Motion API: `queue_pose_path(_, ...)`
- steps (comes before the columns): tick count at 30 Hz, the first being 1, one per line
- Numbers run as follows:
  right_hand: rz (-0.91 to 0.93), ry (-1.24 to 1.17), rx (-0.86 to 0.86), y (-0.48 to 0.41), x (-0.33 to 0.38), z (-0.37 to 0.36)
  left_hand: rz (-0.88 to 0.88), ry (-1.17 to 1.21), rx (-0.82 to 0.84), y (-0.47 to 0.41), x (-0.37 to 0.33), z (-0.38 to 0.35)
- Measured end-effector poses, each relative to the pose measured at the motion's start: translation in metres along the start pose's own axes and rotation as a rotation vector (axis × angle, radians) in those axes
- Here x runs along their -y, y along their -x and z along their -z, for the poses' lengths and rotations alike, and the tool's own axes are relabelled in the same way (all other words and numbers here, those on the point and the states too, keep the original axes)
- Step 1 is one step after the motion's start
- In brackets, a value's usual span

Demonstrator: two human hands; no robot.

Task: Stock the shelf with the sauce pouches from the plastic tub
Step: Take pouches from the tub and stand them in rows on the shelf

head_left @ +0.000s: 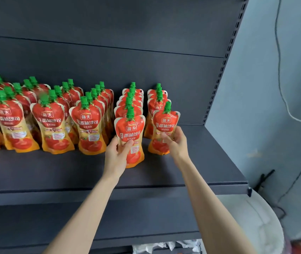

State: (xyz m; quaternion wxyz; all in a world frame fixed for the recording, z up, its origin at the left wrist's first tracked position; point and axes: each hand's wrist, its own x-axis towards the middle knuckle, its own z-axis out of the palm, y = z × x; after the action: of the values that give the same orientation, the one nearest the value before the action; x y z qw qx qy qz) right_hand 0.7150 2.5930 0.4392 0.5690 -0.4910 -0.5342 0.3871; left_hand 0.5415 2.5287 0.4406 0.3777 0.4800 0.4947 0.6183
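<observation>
Red and orange tomato sauce pouches with green caps stand in several rows on the dark grey shelf (54, 171). My left hand (117, 153) grips one pouch (130, 136) upright at the front of the second row from the right. My right hand (176, 142) grips another pouch (164, 129) at the front of the rightmost row (157, 99). Both held pouches stand on or just above the shelf board. The plastic tub is a white rounded shape (256, 226) at the lower right, mostly out of frame.
The shelf's slotted upright (224, 65) bounds the right end, with bare board between it and the last row. A pale blue wall with hanging cables (281, 88) lies beyond. Lower shelves (91, 220) run below, with white packets (164, 247) at the bottom.
</observation>
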Motion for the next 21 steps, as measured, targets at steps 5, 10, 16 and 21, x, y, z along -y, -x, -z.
queue_pose_path(5,0.070,0.003,-0.004,-0.021,0.002,0.010,-0.046,0.026,0.063,0.003,0.000,-0.009)
queue_pose_path(10,0.057,-0.005,0.028,-0.041,-0.005,0.001,-0.059,0.045,0.063,-0.002,0.007,-0.007)
queue_pose_path(16,0.038,0.081,0.034,-0.046,-0.007,0.003,-0.047,0.039,0.038,-0.001,0.009,-0.007)
queue_pose_path(21,0.042,0.130,-0.131,-0.021,-0.001,0.012,-0.002,0.158,0.058,0.006,0.009,-0.006)
